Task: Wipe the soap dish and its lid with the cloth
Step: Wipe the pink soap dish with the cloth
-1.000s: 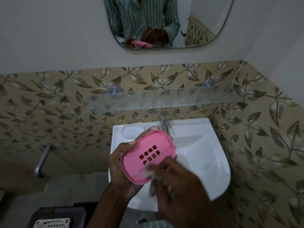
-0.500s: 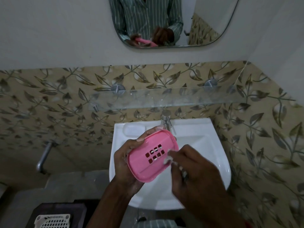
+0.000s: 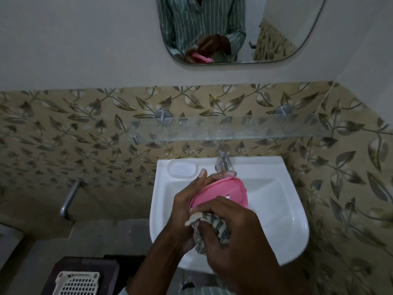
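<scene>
Over the sink, your left hand curls round the dish while your right hand bunches the cloth against it; hard rubbing could slip it into the basin.

At the centre of the frame, a left hand grips a pink soap dish over a white sink. The right hand, lower centre, presses a striped cloth against the dish's near edge. A tap stands just behind, under a glass shelf. A mirror at top reflects what seems a striped shirt.
</scene>
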A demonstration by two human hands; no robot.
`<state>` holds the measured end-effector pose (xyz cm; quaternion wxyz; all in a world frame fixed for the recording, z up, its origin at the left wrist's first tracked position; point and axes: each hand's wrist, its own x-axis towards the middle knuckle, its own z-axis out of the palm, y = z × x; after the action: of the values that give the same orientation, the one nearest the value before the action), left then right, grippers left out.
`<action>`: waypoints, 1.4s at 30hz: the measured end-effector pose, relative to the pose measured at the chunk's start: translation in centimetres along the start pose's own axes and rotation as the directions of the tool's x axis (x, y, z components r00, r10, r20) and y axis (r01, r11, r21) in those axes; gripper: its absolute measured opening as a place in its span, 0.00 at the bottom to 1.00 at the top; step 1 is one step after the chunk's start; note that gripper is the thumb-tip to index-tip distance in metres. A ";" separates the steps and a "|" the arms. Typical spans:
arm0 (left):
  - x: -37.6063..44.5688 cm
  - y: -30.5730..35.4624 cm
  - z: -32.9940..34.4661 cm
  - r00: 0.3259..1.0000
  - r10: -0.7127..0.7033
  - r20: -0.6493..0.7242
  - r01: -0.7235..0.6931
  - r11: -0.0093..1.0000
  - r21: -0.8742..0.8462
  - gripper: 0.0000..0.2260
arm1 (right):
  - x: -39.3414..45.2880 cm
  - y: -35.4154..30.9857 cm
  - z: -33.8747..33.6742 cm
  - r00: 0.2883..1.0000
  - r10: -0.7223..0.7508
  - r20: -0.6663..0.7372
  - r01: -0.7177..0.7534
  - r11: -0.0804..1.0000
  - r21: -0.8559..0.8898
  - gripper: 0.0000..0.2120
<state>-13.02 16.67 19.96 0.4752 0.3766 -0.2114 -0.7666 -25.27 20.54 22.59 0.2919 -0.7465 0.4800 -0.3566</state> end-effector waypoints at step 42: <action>-1.6 -0.8 -0.9 0.962 -0.261 0.081 0.273 0.924 -0.266 0.33 | -3.0 1.7 -2.7 0.964 -0.070 0.256 0.114 0.980 -0.164 0.10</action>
<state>-12.31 18.46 19.46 0.4091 0.3155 -0.0599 -0.8541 -29.21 22.41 22.08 0.2654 -0.8298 0.4341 -0.2293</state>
